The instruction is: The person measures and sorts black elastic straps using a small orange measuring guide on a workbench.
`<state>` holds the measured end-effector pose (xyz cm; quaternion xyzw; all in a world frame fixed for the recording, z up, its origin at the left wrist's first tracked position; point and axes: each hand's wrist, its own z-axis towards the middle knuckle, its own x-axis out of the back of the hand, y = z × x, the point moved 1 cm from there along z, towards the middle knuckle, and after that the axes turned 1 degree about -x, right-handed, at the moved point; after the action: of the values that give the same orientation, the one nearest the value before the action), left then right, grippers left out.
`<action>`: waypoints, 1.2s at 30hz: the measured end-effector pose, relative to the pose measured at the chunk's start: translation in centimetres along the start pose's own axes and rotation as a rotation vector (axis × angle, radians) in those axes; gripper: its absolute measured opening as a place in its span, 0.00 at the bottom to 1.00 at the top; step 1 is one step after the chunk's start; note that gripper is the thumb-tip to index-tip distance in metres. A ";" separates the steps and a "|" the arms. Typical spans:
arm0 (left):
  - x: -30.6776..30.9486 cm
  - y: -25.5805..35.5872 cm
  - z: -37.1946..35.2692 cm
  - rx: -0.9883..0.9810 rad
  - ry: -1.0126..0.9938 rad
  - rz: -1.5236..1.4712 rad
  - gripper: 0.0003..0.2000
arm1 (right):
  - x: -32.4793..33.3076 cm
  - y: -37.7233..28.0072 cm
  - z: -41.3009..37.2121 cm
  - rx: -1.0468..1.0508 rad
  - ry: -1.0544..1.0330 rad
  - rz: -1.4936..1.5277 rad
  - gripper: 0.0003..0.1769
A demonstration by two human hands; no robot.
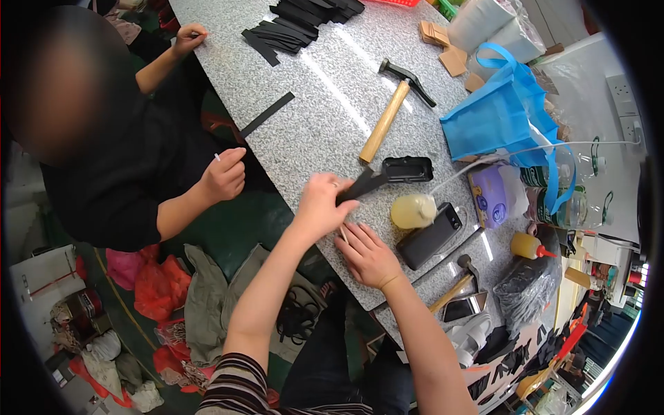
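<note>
My left hand [321, 204] pinches a black strip [363, 185] over the speckled table [325, 131], near its edge. The strip's far end reaches a black tray [408, 169]. Just below, my right hand [370, 257] rests on the tabletop with its fingers extended; a thin pale stick [344, 235] shows between its thumb and index finger. To the right are a jar of yellowish liquid [413, 211] and a black phone-like case [430, 236]. A hammer with a wooden handle [384, 121] lies beyond the tray.
Across the table corner sits a co-worker [131, 159], one hand [225, 174] holding a small white stick. Near that person lies a black strip [268, 114]; more strips [290, 28] are piled farther back. At right are a blue bag [494, 117], purple pack [490, 197] and second hammer [453, 290].
</note>
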<state>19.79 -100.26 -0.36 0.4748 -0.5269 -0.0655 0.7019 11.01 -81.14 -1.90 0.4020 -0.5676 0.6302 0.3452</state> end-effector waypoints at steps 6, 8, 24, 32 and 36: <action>2.9 0.7 0.5 -0.072 0.222 0.090 0.17 | 0.5 0.0 0.1 0.003 -0.016 0.049 0.33; 2.3 1.4 0.1 -0.121 0.171 0.084 0.16 | 0.4 -0.1 0.0 -0.009 -0.020 0.052 0.33; -2.4 2.7 -0.8 -0.241 0.006 0.282 0.24 | -0.4 0.3 -0.4 0.005 -0.042 0.035 0.29; -2.2 4.0 -2.0 -0.173 0.029 0.231 0.21 | -0.3 0.5 -0.2 0.012 -0.047 0.057 0.28; -0.2 2.6 -3.7 0.020 0.247 -0.012 0.15 | 0.1 0.3 0.0 0.002 -0.022 0.055 0.31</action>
<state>21.55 -96.50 1.42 0.4894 -0.4341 -0.0055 0.7563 10.73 -81.19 -1.92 0.3934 -0.5815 0.6355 0.3213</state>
